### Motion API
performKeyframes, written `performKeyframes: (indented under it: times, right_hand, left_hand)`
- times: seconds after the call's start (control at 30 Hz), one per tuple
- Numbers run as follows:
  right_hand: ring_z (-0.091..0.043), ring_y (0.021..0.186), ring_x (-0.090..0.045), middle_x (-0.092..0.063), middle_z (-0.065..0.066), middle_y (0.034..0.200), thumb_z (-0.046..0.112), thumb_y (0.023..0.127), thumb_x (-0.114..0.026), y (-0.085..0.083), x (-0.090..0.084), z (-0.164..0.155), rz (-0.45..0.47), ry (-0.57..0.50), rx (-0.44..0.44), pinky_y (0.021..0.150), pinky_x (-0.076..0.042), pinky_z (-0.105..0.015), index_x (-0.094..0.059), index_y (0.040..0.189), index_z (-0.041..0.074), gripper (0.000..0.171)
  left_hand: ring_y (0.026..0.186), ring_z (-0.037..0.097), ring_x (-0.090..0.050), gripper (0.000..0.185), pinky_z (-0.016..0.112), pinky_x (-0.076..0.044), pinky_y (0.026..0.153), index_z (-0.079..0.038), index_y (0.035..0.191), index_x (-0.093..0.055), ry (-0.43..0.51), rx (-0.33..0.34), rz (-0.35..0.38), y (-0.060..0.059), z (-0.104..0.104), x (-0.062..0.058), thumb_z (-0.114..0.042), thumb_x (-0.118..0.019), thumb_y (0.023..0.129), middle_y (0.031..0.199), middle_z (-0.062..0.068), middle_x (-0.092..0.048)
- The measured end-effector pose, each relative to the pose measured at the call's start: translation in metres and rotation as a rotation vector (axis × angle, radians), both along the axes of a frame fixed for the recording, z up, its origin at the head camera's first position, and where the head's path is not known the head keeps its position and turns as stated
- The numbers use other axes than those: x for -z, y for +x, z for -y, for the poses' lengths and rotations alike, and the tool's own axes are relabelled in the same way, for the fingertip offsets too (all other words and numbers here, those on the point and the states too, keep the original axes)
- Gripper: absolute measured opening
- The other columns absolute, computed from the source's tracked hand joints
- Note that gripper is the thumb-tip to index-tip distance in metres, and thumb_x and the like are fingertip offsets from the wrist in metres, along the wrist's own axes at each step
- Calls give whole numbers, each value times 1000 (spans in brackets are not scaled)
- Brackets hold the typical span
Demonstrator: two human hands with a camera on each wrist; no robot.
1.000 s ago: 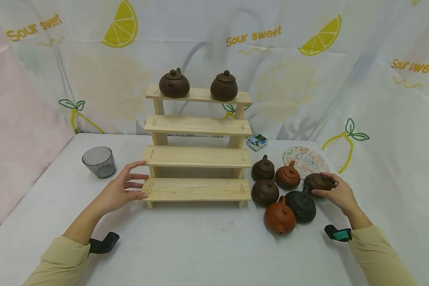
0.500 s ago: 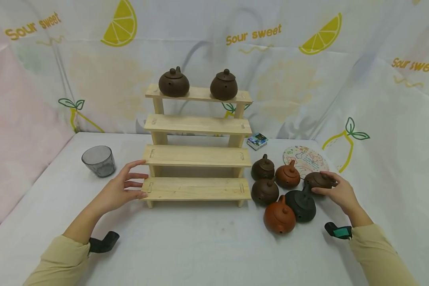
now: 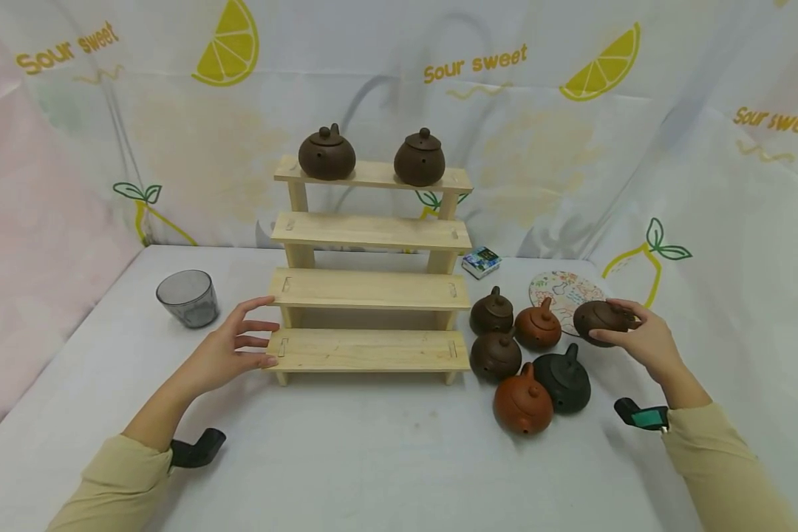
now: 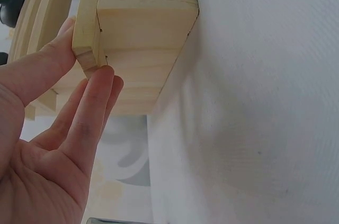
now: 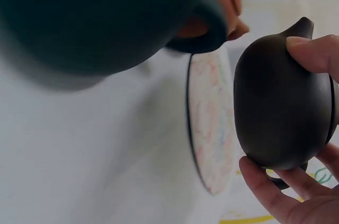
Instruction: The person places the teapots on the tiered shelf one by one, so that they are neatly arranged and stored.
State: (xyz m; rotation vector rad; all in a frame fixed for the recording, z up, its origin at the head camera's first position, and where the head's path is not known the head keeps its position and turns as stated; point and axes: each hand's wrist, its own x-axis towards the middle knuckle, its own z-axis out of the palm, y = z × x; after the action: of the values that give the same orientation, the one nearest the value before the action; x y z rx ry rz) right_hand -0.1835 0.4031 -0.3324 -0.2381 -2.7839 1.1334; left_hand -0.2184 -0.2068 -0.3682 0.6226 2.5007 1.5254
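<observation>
In the head view my left hand (image 3: pixel 219 358) rests against the left end of a four-tier wooden shelf (image 3: pixel 372 351). Its fingers are spread and fairly straight. The left wrist view shows the thumb and fingertips touching the end of the lowest board (image 4: pixel 87 38). My right hand (image 3: pixel 648 343) grips a dark brown teapot (image 3: pixel 597 318) between thumb and fingers. Seen from the right wrist, this teapot (image 5: pixel 280 107) is tipped on its side, spout upward in the picture, clear of the other pots. Two brown teapots (image 3: pixel 326 157) stand on the top tier.
Right of the shelf cluster two brown teapots (image 3: pixel 495 357), two reddish ones (image 3: pixel 522 406) and a black one (image 3: pixel 564 380). Behind them lie a round patterned mat (image 3: pixel 558 284) and a small box (image 3: pixel 482 262). A grey glass (image 3: pixel 189 299) stands at left.
My right hand has lifted the brown teapot slightly and moved it back and to the right, away from the black teapot. The left hand stays at the shelf.
</observation>
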Motion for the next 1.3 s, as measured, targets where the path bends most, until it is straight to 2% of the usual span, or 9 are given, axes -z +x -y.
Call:
performKeyframes:
  times: [0.13, 0.3, 0.53, 0.77, 1.17, 1.3]
  right_hand:
    - [-47, 116, -37, -34, -29, 138, 27, 82, -73, -4, -13, 7, -27, -11, -30, 82, -39, -52, -35, 138, -4, 74]
    - [-45, 115, -40, -38, -28, 136, 28, 81, -74, -10, -26, 15, -44, 31, -53, 78, -42, -48, -38, 137, -3, 73]
    - [-46, 119, -37, -38, -29, 135, 28, 80, -75, -19, -44, 29, -46, 28, -104, 82, -40, -55, -39, 138, 1, 73]
    - [-43, 118, -38, -42, -25, 132, 26, 81, -74, -30, -61, 49, -63, 26, -164, 79, -41, -48, -41, 137, 4, 69]
    - [-39, 117, -40, -41, -21, 134, 26, 78, -77, -48, -84, 82, -77, 14, -234, 81, -41, -52, -45, 137, 10, 69]
    - [-35, 117, -41, -40, -16, 136, 25, 77, -78, -54, -92, 92, -77, 10, -258, 79, -42, -48, -46, 136, 13, 68]
  left_hand:
    - [103, 40, -58, 90, 33, -54, 74, -22, 146, -19, -1, 1, -2, 1, 0, 0, -8, -76, 77, 127, 28, -48]
    - [103, 40, -58, 90, 33, -54, 74, -22, 146, -20, 4, 3, -3, 1, 0, 0, -6, -76, 77, 127, 28, -48]
    - [103, 40, -58, 90, 33, -54, 74, -21, 146, -20, -1, -2, -9, 1, -1, -1, -6, -76, 77, 127, 27, -49]
    - [103, 40, -58, 90, 33, -54, 74, -22, 146, -20, -3, -6, -9, 1, -1, 0, -6, -76, 77, 127, 27, -49]
    - [103, 40, -58, 90, 33, -54, 74, -22, 146, -21, -19, -14, -13, 2, -1, -1, -7, -76, 77, 127, 27, -49]
    - [104, 41, -57, 89, 33, -54, 74, -20, 145, -21, -21, -16, -25, 3, -1, -3, -7, -76, 77, 126, 27, -50]
